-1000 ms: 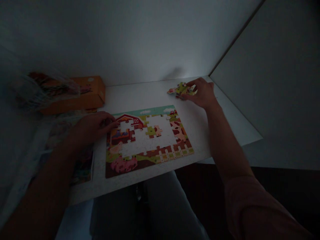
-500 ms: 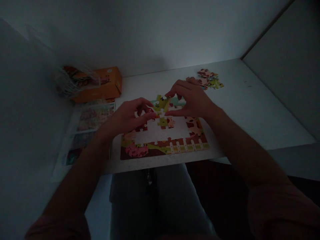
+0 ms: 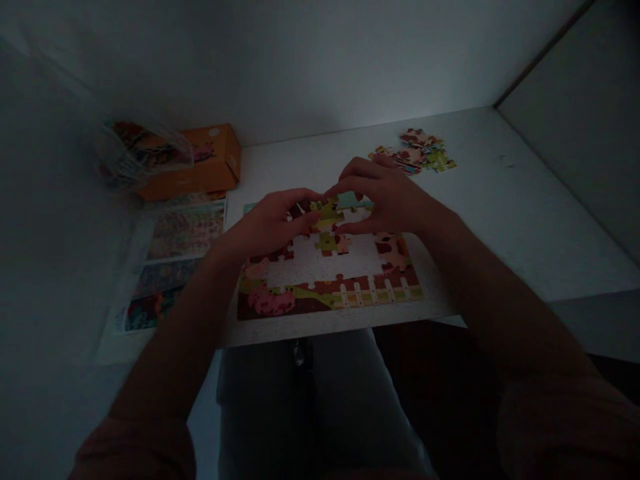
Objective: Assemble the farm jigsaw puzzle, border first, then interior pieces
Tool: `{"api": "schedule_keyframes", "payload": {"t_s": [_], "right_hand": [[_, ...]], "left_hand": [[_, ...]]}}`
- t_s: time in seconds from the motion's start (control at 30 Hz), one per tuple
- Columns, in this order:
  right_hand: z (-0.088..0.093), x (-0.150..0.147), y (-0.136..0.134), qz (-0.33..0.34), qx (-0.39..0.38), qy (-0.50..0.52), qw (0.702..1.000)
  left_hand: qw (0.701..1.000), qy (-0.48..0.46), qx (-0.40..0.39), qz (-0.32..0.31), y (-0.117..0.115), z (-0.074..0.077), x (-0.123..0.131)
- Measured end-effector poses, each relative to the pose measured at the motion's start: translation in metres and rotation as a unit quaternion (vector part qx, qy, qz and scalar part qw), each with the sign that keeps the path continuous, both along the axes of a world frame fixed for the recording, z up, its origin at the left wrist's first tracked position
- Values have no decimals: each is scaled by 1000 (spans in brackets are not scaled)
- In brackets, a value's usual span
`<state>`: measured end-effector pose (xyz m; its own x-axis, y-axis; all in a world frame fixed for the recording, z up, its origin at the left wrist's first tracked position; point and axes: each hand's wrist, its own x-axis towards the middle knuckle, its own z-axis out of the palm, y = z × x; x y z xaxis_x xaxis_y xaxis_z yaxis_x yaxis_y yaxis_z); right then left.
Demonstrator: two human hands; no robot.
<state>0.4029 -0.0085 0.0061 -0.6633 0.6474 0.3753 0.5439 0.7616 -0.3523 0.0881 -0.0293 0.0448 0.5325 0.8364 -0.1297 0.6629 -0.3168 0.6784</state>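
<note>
A partly assembled jigsaw puzzle (image 3: 280,301) lies on the white table, with a pink animal, a white fence and a spotted cow on its pieces. Between my hands a green puzzle piece (image 3: 327,211) sits in the upper middle, flat or nearly so. My left hand (image 3: 277,223) grips its left side, thumb over the surface and index finger at the top edge. From the other side my right hand (image 3: 383,199) has its index finger at the top edge and its thumb near the lower edge. Just below are joined green and pink pieces (image 3: 334,243).
A pile of loose puzzle pieces (image 3: 425,152) lies at the back right. At the back left stand an orange box (image 3: 215,160) and a clear bag of pieces (image 3: 145,147). Printed picture sheets (image 3: 185,233) lie left of the puzzle. A wall borders the table's back.
The green piece has gone from tilted up to lying lower among the other pieces. My left hand has moved right and up onto it, and my right index finger has shifted slightly left.
</note>
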Motion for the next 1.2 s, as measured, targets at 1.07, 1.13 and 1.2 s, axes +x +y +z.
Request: {"api": "schedule_keyframes", "payload": {"t_s": [1.07,1.13,1.2], "right_hand": [[13,38,11,-61,-149,-162,974],[9,40,12,-69,-153,-148,975],[6,43,14,-72,-154,-137,976]], "left_hand": [[952,84,245,-160,-21,-44,6],[952,86,240,-171,-22,-44,6],[951,89,234,-182,-24,-44,7]]}}
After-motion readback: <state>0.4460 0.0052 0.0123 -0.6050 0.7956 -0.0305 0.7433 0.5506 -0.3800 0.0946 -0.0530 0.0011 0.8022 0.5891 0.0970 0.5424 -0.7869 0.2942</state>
